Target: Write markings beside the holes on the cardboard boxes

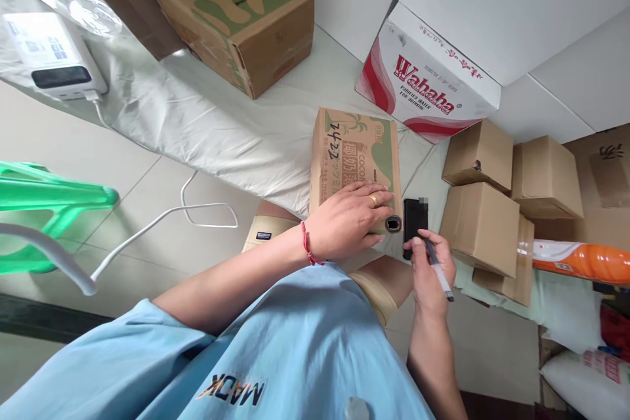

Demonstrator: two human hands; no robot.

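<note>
A coconut carton (361, 144) with green print and handwritten numbers "2422" stands at the near edge of the cloth-covered surface. Flat across its near part lies my left hand (349, 220), fingers stretched out. By those fingertips, a dark-rimmed hole (393, 224) shows at the carton's corner. A black smartphone (416, 213) lies just right of the carton. My right hand (430, 269) is closed around a pen (440, 272) with a pale barrel and dark ends. Its fingertips are at the phone's near edge; whether they touch it I cannot tell.
Behind stand a larger coconut carton (246, 13) and a Wahaha water carton (428, 79). Several plain brown boxes (482, 226) and an orange bottle (585, 262) are at the right. At the left are a white device (56, 56) with a cable and a green stool (54, 190).
</note>
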